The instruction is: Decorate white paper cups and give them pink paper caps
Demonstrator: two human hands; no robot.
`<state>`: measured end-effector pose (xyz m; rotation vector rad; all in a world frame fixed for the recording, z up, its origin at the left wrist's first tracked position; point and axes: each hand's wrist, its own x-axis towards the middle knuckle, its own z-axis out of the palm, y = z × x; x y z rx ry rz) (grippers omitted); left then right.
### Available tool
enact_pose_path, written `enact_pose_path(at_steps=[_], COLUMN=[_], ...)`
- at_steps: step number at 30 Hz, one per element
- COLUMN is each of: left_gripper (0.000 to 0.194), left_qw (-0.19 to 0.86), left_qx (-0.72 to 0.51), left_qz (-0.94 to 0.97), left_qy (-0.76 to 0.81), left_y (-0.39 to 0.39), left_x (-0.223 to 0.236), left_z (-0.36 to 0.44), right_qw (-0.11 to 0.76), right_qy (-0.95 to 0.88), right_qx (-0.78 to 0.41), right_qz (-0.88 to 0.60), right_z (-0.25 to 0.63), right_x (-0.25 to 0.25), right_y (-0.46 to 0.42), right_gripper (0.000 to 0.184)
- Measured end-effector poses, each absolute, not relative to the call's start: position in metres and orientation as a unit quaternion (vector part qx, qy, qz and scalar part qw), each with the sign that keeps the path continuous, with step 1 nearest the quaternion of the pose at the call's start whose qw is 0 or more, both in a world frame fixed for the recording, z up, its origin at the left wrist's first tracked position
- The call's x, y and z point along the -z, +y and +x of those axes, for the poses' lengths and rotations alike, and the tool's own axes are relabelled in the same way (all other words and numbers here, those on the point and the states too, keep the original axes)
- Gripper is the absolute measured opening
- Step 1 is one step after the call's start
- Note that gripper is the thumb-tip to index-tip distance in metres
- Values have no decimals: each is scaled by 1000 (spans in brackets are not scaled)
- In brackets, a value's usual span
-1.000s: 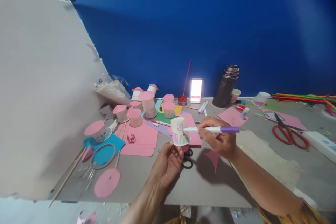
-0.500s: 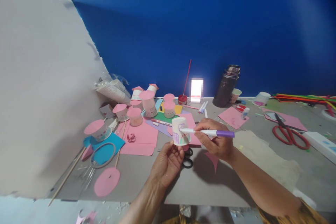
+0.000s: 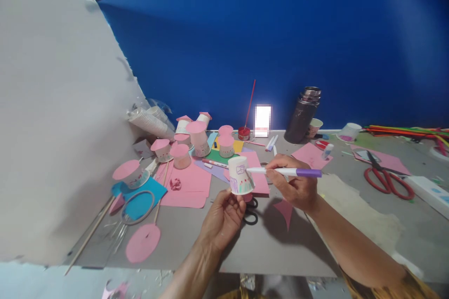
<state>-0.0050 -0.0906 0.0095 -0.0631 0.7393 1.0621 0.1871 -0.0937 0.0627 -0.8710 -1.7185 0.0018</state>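
An upside-down white paper cup (image 3: 240, 174) is held above the table by my left hand (image 3: 226, 212), whose fingers grip its lower rim. Purple window-like lines and small red and green marks cover part of its side. My right hand (image 3: 296, 184) is closed round a white marker (image 3: 280, 172) with a purple end. The marker's tip is close to the cup's right side; whether it touches I cannot tell. Black-handled scissors (image 3: 251, 217) lie just beyond my left fingers, partly hidden.
Several decorated cups with pink paper tops (image 3: 181, 155) stand at the left, near stacked paper cups (image 3: 150, 122). A dark flask (image 3: 302, 117) stands at the back. Red-handled scissors (image 3: 387, 180) lie on the right. Pink paper (image 3: 189, 196) and a blue sheet (image 3: 157, 189) cover the left side.
My right hand has drawn the marker slightly right, off the middle of the cup's side. The cup has turned a little, and more purple lines of the drawing show.
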Motion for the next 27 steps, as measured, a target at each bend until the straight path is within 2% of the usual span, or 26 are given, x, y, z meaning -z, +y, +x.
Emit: enact_pose_path(at_steps=[18, 27], left_gripper=[19, 23], left_qw=[797, 800], left_qx=[-493, -492], left_qz=[-37, -33], left_qy=[348, 342], left_y=[-90, -91], left_x=[-11, -10], left_z=[-5, -5], right_qw=[578, 576], right_qy=[-726, -731], right_qx=[-12, -12], right_qz=[-373, -366], right_z=[186, 187], right_x=[-62, -62], right_y=[-93, -93], right_gripper=[9, 9])
